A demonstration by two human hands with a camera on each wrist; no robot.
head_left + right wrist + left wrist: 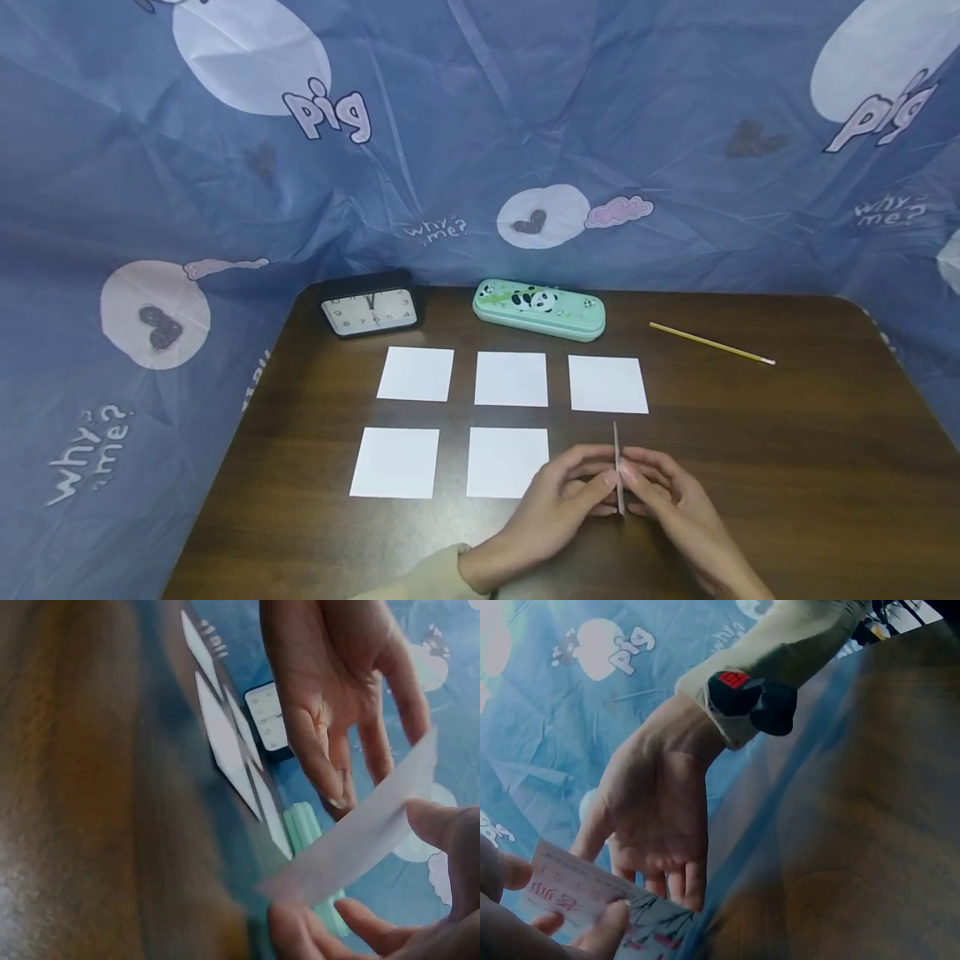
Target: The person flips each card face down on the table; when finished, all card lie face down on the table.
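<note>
Both hands meet over the table's near side with one thin card (617, 440), seen edge-on and upright in the head view. My left hand (551, 504) holds it from the left, thumb and fingers at its face. From the other side my right hand (681, 508) holds it too, thumb near the card's middle. A printed face of the card (585, 896), with pink characters and flowers on stems, shows in the left wrist view. Its plain whitish back (360, 840) shows in the right wrist view. A white square card (506, 462) lies just left, partly behind my left hand.
Three white cards (512, 379) form a back row; another white card (395, 463) lies front left. Behind them stand a black clock (370, 312) and a mint panda pencil case (538, 309). A yellow pencil (711, 343) lies back right on the brown table (825, 467). Blue printed cloth (450, 108) hangs around.
</note>
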